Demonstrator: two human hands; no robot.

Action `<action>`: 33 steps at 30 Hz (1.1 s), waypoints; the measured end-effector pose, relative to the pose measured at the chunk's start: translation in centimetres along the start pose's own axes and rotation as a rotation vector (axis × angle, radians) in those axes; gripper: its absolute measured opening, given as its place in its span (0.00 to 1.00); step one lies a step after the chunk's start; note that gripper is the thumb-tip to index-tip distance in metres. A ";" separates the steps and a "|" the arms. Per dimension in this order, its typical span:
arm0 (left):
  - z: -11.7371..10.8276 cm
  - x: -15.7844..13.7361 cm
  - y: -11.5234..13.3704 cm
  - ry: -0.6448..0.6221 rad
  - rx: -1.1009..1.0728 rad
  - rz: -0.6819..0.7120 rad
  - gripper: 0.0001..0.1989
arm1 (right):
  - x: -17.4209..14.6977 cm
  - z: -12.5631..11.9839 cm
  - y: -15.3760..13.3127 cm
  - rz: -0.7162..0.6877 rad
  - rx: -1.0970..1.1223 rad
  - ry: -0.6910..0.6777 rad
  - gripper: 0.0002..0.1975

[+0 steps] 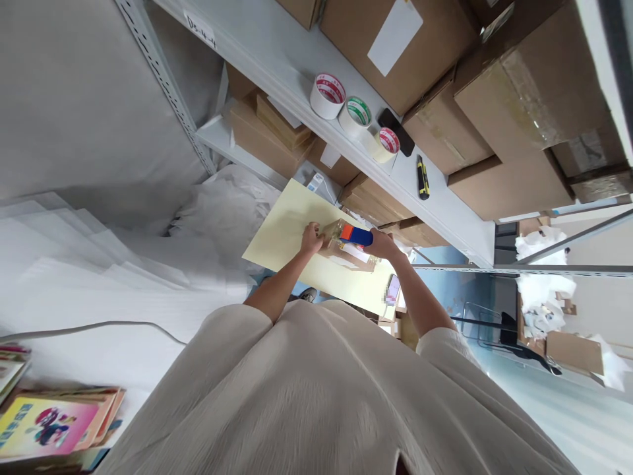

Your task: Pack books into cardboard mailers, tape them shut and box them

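On a pale yellow board (281, 231) lies a small cardboard box (359, 262). My right hand (383, 244) is closed around the handle of a blue and orange tape dispenser (357, 235), which rests against the box's upper side. Clear tape on the box shines near the dispenser's orange end. At the box's left end is my left hand (311, 239), its fingers curled against the cardboard. The fingertips on the far side of the box are hard to make out.
Above the board runs a grey shelf (297, 72) with tape rolls (328, 96), a black phone-like object (395, 132), a yellow-black box cutter (422, 178) and large cartons (400, 53). White sheets (99, 264) are heaped at left. A phone (393, 289) lies at the board's right end.
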State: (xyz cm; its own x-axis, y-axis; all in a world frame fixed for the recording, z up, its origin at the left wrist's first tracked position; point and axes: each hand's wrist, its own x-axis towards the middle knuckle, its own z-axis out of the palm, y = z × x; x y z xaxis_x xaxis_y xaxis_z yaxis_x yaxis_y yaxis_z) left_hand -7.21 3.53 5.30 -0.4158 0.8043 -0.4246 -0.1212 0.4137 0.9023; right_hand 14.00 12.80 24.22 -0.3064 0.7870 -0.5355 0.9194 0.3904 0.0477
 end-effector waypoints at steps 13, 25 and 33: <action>0.0 -1.2 2.8 -0.410 0.279 0.518 0.50 | -0.2 0.5 0.6 0.002 -0.007 0.021 0.19; 0.8 -1.9 2.6 -0.498 0.767 0.581 0.63 | -1.2 0.5 0.9 -0.045 0.004 0.015 0.18; 0.7 -2.6 3.8 -0.481 1.067 0.584 0.58 | -2.0 0.3 2.3 -0.068 0.019 -0.023 0.19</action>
State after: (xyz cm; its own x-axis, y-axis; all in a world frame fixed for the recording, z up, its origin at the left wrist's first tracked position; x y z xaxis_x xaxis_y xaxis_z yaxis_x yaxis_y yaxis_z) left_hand -5.90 3.28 9.78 0.2248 0.9581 -0.1774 0.8284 -0.0920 0.5526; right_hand 16.78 11.94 25.18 -0.3626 0.7476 -0.5565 0.9013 0.4332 -0.0052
